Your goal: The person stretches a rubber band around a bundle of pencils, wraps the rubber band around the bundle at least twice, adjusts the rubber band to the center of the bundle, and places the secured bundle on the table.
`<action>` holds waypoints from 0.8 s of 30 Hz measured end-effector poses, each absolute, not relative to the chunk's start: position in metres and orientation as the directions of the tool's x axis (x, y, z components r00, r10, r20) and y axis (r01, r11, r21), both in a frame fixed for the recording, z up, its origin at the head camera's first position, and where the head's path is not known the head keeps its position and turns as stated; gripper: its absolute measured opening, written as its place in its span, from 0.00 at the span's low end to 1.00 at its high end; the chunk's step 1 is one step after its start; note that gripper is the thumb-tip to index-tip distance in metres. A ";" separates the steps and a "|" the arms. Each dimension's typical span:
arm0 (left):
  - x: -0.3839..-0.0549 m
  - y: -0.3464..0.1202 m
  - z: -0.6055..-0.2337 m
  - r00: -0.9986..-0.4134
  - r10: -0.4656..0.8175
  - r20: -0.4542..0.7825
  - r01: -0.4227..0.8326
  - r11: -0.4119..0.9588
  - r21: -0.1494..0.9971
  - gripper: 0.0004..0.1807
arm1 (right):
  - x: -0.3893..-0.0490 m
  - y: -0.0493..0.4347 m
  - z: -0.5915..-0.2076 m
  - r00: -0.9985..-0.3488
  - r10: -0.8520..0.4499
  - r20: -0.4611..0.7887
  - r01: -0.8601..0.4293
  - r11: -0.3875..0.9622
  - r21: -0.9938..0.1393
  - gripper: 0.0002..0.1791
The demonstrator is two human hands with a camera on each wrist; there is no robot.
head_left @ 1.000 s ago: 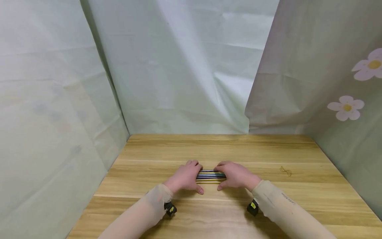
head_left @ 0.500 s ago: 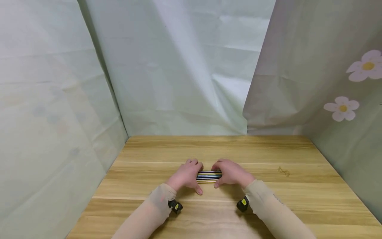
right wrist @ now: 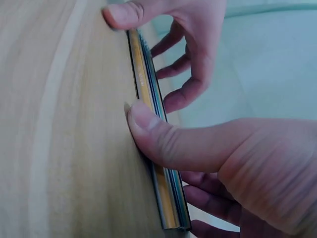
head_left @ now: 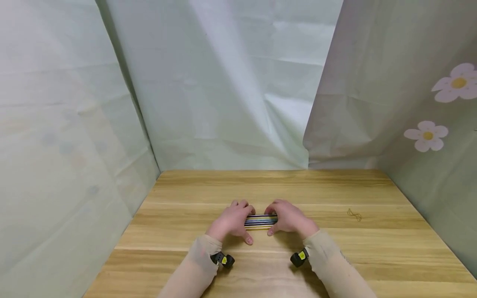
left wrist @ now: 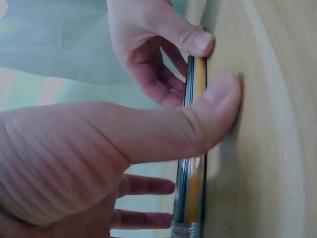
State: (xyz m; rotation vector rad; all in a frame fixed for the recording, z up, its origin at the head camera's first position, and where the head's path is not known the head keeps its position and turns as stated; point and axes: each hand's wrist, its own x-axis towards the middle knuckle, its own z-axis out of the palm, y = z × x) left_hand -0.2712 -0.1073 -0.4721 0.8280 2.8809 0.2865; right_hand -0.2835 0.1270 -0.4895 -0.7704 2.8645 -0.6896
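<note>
A flat row of several pencils [head_left: 260, 222], yellow, black and blue-green, lies side by side across the middle of the wooden table. My left hand [head_left: 232, 221] is at their left end, fingers along the far side. Its thumb reaches out over the tabletop, apart from the near yellow pencil in the head view. At the right end my right hand [head_left: 290, 218] grips the row, its fingers curled behind and its thumb at the near edge. In the left wrist view, silvery ferrules show at one end of the pencils [left wrist: 194, 183]. Both hands hide the row's ends in the head view.
A thin tan rubber band [head_left: 354, 215] lies loose on the table [head_left: 208, 186] to the right. Pale curtains [head_left: 231, 103] stand behind and on both sides, with printed flowers on the right one. A dark wrist camera [head_left: 299, 258] hangs under each sleeve.
My right hand has moved left along the pencils, and its thumb has come in to their near edge. The exposed stretch between the hands is shorter. My left hand stays almost where it was.
</note>
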 end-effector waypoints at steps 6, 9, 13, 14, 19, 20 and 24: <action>-0.272 -0.105 -0.473 -0.841 0.537 -0.062 0.513 0.829 0.220 0.38 | -0.284 0.129 -0.490 -0.865 -0.499 0.039 -0.458 0.758 -0.464 0.30; -0.273 -0.103 -0.474 -0.847 0.528 -0.056 0.504 0.834 0.226 0.32 | -0.283 0.130 -0.489 -0.863 -0.503 0.037 -0.461 0.757 -0.463 0.30; -0.274 -0.102 -0.476 -0.859 0.510 -0.042 0.486 0.840 0.240 0.27 | -0.283 0.130 -0.490 -0.860 -0.509 0.035 -0.467 0.756 -0.460 0.29; -0.274 -0.101 -0.476 -0.861 0.507 -0.040 0.484 0.841 0.242 0.27 | -0.283 0.130 -0.490 -0.859 -0.511 0.034 -0.468 0.756 -0.458 0.29; -0.275 -0.101 -0.479 -0.867 0.497 -0.039 0.472 0.842 0.262 0.27 | -0.285 0.130 -0.492 -0.854 -0.519 0.030 -0.477 0.759 -0.444 0.28; -0.276 -0.101 -0.479 -0.866 0.498 -0.039 0.471 0.841 0.265 0.27 | -0.285 0.130 -0.491 -0.852 -0.523 0.030 -0.480 0.757 -0.443 0.28; -0.277 -0.101 -0.478 -0.863 0.504 -0.041 0.476 0.837 0.271 0.26 | -0.284 0.131 -0.490 -0.847 -0.530 0.032 -0.488 0.754 -0.439 0.27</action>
